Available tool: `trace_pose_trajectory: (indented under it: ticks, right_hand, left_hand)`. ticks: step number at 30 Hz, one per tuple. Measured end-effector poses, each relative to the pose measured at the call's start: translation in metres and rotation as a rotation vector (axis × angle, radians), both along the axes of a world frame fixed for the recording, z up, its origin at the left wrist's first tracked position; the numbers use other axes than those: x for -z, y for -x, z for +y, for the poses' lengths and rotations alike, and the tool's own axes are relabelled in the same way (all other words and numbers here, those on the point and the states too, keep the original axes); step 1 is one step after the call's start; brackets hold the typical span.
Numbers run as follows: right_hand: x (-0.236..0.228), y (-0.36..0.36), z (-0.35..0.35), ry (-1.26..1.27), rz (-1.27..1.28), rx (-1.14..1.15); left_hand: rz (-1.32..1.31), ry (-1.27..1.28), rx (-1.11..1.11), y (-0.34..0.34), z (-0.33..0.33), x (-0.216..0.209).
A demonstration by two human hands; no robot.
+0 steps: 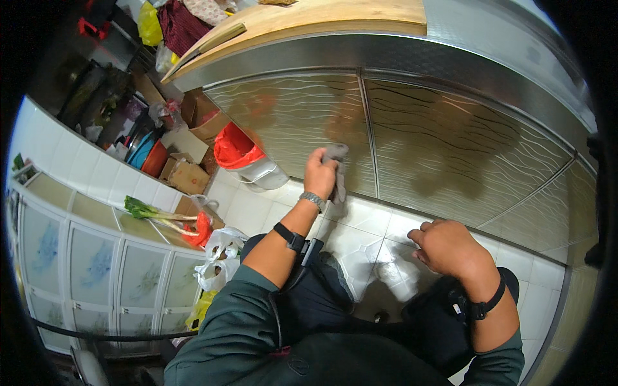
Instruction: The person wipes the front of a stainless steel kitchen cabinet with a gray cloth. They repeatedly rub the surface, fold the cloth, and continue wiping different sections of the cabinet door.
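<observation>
A grey cloth [338, 168] is gripped in my left hand [318, 172], which reaches forward to the lower part of a glossy cabinet door [290, 122] with a wavy line pattern. The cloth lies at the door's surface, left of the metal strip between two doors; whether it presses on the glass I cannot tell. My right hand [447, 248] hangs over my right knee, in front of the right-hand cabinet door [457, 135]. Its fingers are loosely bent, with nothing seen in them.
A white bin [264, 175] with a red liner stands left of the doors. Above is a counter with a wooden board [309, 22] and a knife [206, 46]. Cardboard boxes [185, 175], leeks [161, 215] and plastic bags [219, 257] are at the left. White tiles [360, 219] cover the floor.
</observation>
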State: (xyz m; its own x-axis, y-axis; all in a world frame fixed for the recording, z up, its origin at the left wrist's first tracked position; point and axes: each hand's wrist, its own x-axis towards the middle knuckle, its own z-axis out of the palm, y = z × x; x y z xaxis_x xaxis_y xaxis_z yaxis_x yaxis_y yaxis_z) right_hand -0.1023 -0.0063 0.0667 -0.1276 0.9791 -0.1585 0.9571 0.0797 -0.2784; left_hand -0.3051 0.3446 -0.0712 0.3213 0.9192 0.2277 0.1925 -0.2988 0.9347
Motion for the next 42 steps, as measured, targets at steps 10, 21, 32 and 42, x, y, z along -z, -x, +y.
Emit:
trace_pose_trajectory:
  ticks: [10, 21, 32, 42]
  right_hand:
    - [0.002, 0.008, 0.001, 0.070, -0.039, -0.019]
    - [-0.003, 0.007, 0.022, 0.219, -0.004, 0.037]
    - [0.004, 0.002, 0.046, 0.309, 0.024, 0.081]
    - [-0.003, 0.005, 0.030, 0.285, -0.016, 0.077]
  left_hand:
    - [-0.709, 0.836, -0.811, 0.064, 0.122, 0.043]
    - [0.870, 0.949, -0.461, 0.128, 0.202, 0.261]
    - [0.009, 1.291, -0.729, 0.132, 0.281, 0.385]
    - [-0.309, 1.243, -0.804, 0.146, 0.298, 0.340]
